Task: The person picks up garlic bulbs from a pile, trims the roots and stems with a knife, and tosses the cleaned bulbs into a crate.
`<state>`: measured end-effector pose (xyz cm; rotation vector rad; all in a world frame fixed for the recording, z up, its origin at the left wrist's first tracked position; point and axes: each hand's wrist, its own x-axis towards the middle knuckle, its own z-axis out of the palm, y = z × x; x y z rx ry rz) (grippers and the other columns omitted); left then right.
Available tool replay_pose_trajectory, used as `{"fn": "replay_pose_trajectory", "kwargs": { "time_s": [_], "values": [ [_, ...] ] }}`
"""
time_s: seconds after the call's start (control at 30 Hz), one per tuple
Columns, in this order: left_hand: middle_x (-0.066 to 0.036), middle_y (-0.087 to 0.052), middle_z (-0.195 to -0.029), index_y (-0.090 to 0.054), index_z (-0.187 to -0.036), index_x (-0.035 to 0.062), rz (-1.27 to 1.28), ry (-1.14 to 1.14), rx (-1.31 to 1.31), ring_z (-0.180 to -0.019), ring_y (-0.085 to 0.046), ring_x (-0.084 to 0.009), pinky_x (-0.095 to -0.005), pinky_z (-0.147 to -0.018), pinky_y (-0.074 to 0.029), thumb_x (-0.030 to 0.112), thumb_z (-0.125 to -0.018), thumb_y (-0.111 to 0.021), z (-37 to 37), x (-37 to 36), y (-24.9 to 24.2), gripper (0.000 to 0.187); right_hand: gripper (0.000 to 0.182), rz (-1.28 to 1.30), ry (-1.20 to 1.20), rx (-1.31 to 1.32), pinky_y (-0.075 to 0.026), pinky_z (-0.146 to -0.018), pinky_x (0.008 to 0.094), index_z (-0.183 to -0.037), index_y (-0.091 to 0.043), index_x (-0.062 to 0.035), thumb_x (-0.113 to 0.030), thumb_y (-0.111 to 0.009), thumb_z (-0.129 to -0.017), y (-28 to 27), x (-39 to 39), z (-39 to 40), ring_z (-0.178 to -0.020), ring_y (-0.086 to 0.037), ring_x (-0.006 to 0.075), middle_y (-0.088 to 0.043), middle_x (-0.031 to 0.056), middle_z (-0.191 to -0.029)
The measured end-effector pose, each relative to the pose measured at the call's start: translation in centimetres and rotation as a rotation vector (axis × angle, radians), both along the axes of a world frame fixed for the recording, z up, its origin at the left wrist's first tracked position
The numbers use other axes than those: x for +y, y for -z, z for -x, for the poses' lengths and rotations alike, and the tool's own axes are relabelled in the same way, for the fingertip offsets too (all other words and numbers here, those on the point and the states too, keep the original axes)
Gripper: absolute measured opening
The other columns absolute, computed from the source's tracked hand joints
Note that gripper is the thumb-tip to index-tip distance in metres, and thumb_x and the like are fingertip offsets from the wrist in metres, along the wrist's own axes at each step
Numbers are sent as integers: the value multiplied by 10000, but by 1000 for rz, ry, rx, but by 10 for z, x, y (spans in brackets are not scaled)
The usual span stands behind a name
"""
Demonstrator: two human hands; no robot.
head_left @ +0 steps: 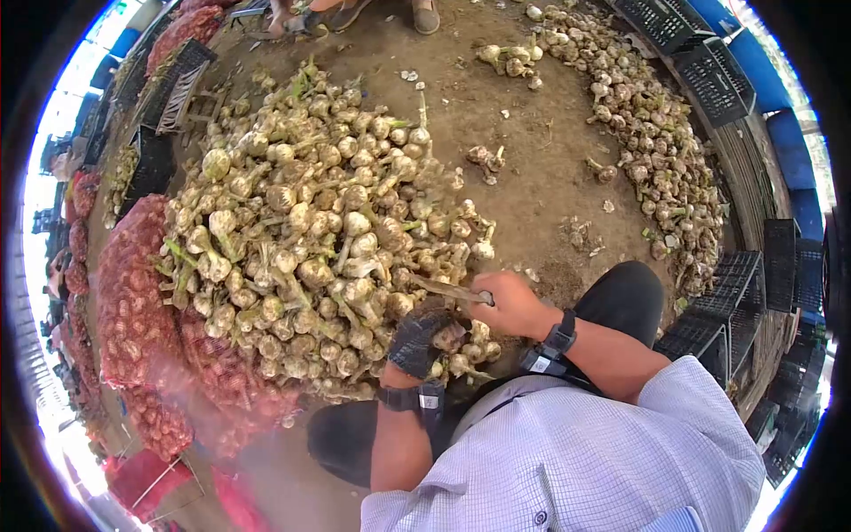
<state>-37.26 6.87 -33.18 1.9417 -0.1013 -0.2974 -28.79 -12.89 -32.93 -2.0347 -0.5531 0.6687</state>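
My right hand [510, 306] is bare and closed round the handle of a knife [443, 288]. Its worn blade points left, toward a big heap of garlic [310, 222]. My left hand [418, 339], in a dark glove, sits just below the blade at the near edge of that heap. Its fingers curl round a garlic bulb [450, 337], partly hidden by the glove. Many bulbs in the heap still carry stalks, some with green tips.
Filled red mesh sacks [137, 293] lean at the left of the heap. A long row of garlic bulbs [656, 151] lies on the right, beside black crates [718, 80]. Loose trimmings [581, 238] lie on the dirt floor. Another person's feet [425, 16] show at the top.
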Motion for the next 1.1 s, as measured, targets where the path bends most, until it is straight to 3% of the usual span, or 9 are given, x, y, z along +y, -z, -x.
{"fn": "replay_pose_trajectory", "kwargs": {
  "time_s": [0.17, 0.27, 0.33, 0.43, 0.53, 0.67, 0.93, 1.0, 1.1],
  "values": [
    [-134, -654, -942, -612, -1068, -2, 977, -493, 517, -768, -640, -197, -294, -624, -535, 166, -823, -707, 9, 5, -18, 312, 383, 441, -180, 44, -489, -663, 473, -784, -655, 46, -332, -603, -763, 39, -7, -4, -686, -601, 400, -626, 227, -735],
    [-126, -650, -1001, -619, -1056, 15, 1073, -595, 396, -803, -647, -197, -284, -655, -543, 147, -851, -661, 2, 24, -26, 248, 461, 549, -84, 168, -500, -671, 485, -726, -663, 36, -415, -577, -764, 82, -15, 3, -676, -613, 412, -638, 252, -741],
    [-125, -602, -1141, -574, -1149, 24, 391, -419, -6, -960, -594, -201, -277, -790, -497, 137, -892, -603, -11, 24, -9, 282, 456, 537, 22, 232, -505, -677, 472, -744, -670, 31, -415, -579, -768, 91, -11, 4, -688, -618, 410, -640, 252, -749],
    [-134, -507, -1331, -422, -1348, -1, 709, -183, 213, -1207, -474, -180, -252, -996, -386, 106, -938, -550, -49, -23, 54, 443, 468, 350, 29, 8, -485, -680, 490, -734, -652, 62, -389, -547, -801, 143, -19, 22, -677, -593, 422, -627, 266, -742],
    [-183, -414, -1413, -379, -1397, 19, -160, -310, -40, -1319, -376, -277, -350, -1081, -323, 361, -865, -638, -109, -62, -43, 683, 440, 326, 25, -66, -483, -676, 478, -767, -654, 52, -380, -573, -796, 150, -21, 7, -690, -600, 404, -637, 252, -758],
    [-189, -354, -1461, -377, -1413, 62, -1125, -404, 182, -1361, -320, -323, -415, -1114, -297, 543, -777, -653, -82, 34, 23, 844, 386, 448, 24, 242, -509, -690, 453, -839, -684, 0, -375, -615, -777, 73, -11, -1, -719, -632, 377, -657, 226, -782],
    [-153, -519, -1329, -517, -1314, 133, -1524, -244, 191, -1202, -519, -289, -389, -1013, -416, 229, -764, -700, -41, 67, 68, 587, 445, 290, 71, 270, -499, -669, 474, -797, -648, 64, -375, -578, -774, 60, 3, 5, -678, -616, 400, -639, 251, -752],
    [-139, -510, -1345, -471, -1353, 126, -1314, -275, 544, -1211, -513, -285, -393, -1018, -414, 254, -728, -744, -58, 67, 49, 693, 467, 250, 102, 244, -496, -662, 478, -806, -638, 74, -387, -568, -791, 63, 7, 6, -650, -608, 404, -634, 253, -744],
    [-170, -551, -1246, -457, -1333, 49, -871, -423, 119, -1147, -534, -322, -396, -987, -447, 254, -716, -783, -47, 52, 27, 728, 533, 145, 196, 278, -492, -617, 443, -797, -643, 65, -462, -562, -824, 59, 11, 5, -607, -618, 320, -642, 208, -708]
  ]
}}
